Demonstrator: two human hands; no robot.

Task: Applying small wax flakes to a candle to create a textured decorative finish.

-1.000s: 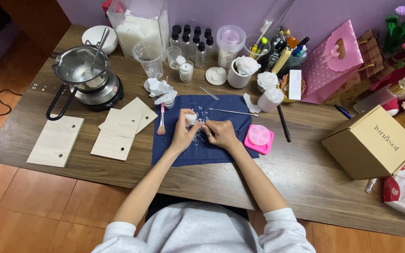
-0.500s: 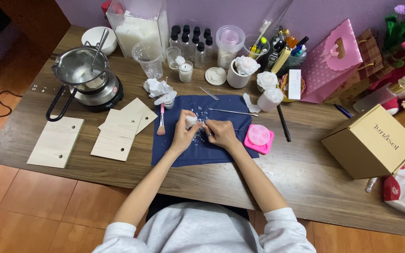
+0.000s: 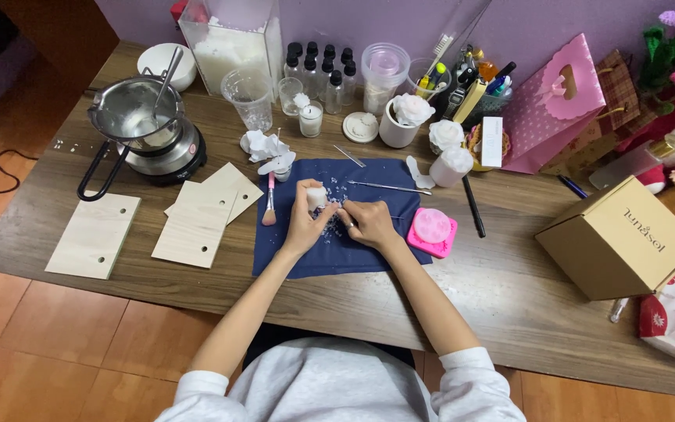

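Observation:
My left hand (image 3: 306, 223) holds a small white wax piece (image 3: 316, 194) upright over the dark blue cloth (image 3: 306, 258). My right hand (image 3: 366, 222) is right beside it, fingers pinched on a thin metal tool whose tip touches the white piece. Small white shavings lie scattered on the cloth under both hands. A pink mould (image 3: 431, 230) sits on the cloth's right edge, close to my right wrist. A small pink-handled brush (image 3: 269, 202) lies at the cloth's left edge. A long metal pick (image 3: 388, 187) rests on the cloth beyond my hands.
Pale wooden boards (image 3: 197, 223) lie left of the cloth. A metal pot on a hot plate (image 3: 146, 129) stands at the back left. Bottles, cups and white flower-shaped candles (image 3: 447, 134) crowd the back. A cardboard box (image 3: 619, 238) sits at right, a pink bag (image 3: 552, 105) behind it.
Both hands stay over the blue cloth with only slight finger movement on the white piece. Nothing else on the table has moved.

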